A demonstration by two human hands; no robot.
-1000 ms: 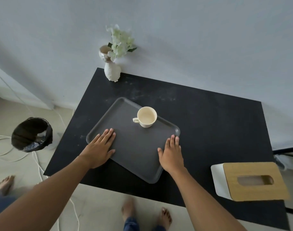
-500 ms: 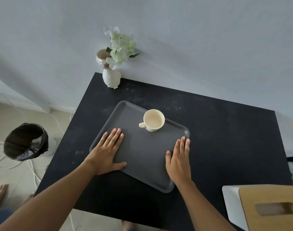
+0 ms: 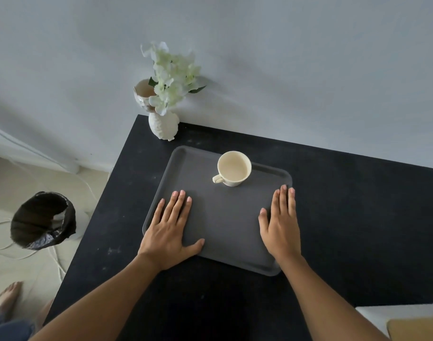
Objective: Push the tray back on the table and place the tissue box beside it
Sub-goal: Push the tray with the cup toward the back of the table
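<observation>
A dark grey tray point(image 3: 225, 222) lies on the black table point(image 3: 345, 217), towards its back left. A cream cup point(image 3: 232, 168) stands on the tray's far part. My left hand point(image 3: 170, 230) rests flat on the tray's left side, fingers spread. My right hand point(image 3: 281, 222) lies flat on the tray's right side, fingertips near its right rim. Neither hand holds anything. The tissue box point(image 3: 407, 323), white with a wooden top, shows only partly at the bottom right corner.
A white vase with pale flowers point(image 3: 165, 124) stands at the table's back left corner, close to the tray. The wall runs just behind the table. A black-lined bin point(image 3: 42, 220) and cables sit on the floor to the left.
Both hands have slid the tray away from the front edge towards the wall and vase. The view has shifted, so the tissue box now sits mostly out of frame.
</observation>
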